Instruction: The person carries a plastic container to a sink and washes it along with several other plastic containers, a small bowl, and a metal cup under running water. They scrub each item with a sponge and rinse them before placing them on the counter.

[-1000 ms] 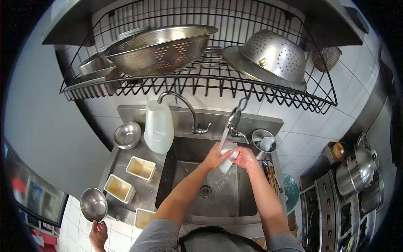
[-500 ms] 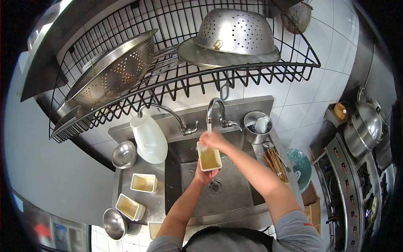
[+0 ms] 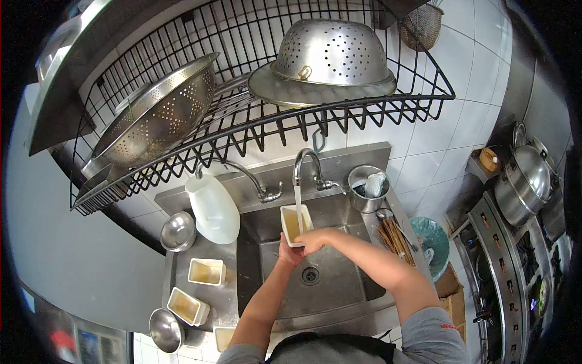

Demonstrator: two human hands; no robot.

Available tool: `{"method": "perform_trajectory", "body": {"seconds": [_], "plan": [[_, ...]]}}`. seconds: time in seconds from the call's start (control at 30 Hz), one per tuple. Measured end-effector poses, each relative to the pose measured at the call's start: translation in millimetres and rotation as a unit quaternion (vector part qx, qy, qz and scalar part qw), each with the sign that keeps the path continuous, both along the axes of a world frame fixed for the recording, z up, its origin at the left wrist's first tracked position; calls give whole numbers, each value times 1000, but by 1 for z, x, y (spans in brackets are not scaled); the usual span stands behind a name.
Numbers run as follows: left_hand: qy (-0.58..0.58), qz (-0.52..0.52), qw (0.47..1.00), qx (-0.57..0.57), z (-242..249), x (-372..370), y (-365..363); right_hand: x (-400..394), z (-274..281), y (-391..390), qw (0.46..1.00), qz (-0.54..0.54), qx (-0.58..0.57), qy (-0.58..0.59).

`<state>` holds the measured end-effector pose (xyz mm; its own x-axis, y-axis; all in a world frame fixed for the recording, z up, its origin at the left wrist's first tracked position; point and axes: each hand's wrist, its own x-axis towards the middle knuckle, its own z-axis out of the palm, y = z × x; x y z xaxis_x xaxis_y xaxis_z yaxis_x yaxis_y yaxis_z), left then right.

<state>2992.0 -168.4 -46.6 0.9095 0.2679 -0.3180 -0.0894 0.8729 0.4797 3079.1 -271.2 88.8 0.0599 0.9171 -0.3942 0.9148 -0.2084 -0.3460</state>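
Note:
Water runs from the right faucet (image 3: 308, 159) into a white rectangular container (image 3: 294, 224), which hangs tilted over the steel sink (image 3: 327, 285). My left hand (image 3: 291, 251) grips the container's near end from below. At the same end, my right hand (image 3: 314, 240) reaches over the near rim, with its fingers curled and partly inside. Whether those fingers hold anything is hidden. The container's inside looks yellowish. Below my hands the drain (image 3: 310, 275) is visible.
Similar containers (image 3: 207, 272) (image 3: 188, 306), steel bowls (image 3: 178, 232) (image 3: 167, 330) and a white jug (image 3: 212, 209) stand left. Right are a steel pot (image 3: 368, 189), wooden sticks (image 3: 395, 239) and a green-lined bin (image 3: 431, 246). A wire rack (image 3: 267, 121) with colanders (image 3: 332, 54) hangs overhead.
My right hand has moved from the container's far end under the faucet to its near end. The container has shifted slightly and tilted, and the water now falls into it unobstructed.

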Motion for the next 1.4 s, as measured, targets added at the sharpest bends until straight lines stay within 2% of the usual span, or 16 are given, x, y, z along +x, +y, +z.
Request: {"method": "perform_trajectory", "body": {"seconds": [0.17,0.23,0.4,0.47,0.6,0.7,0.73,0.87,0.93,0.97,1.03,1.07,1.17,1.27,1.33,1.4], "plan": [[94,0,996,9,29,0,-4,7,-31,8,954,-127,259,80],[22,13,1000,-17,28,0,-2,11,-28,16,908,-159,366,129],[-56,56,996,-37,37,-10,-4,16,-4,30,887,-249,381,76],[-75,51,995,-47,42,-15,-6,20,-9,32,865,-323,359,137],[28,116,990,77,15,-6,9,31,-13,25,836,-384,343,188],[326,187,868,325,12,4,23,22,-37,21,787,-504,321,152],[379,259,742,489,18,8,19,19,-50,20,795,-486,305,197],[380,259,675,577,55,13,-10,-16,-42,-2,553,-576,250,548],[298,171,705,620,30,16,-9,-22,-20,-17,470,-633,201,582],[255,125,714,639,17,19,-6,-7,-51,-17,436,-583,217,650],[166,-6,854,493,49,9,-26,31,-133,-18,359,-469,240,770],[116,-71,904,406,63,6,-33,23,-98,-36,353,-460,193,792],[132,-68,690,708,74,-1,-16,30,-98,-42,365,-462,216,779],[290,13,403,868,65,4,-24,38,-105,-36,370,-430,192,801],[259,-50,479,837,-19,38,14,32,-93,-35,408,-439,169,782],[303,-109,605,728,41,27,5,24,-80,-36,434,-444,137,772]]}}
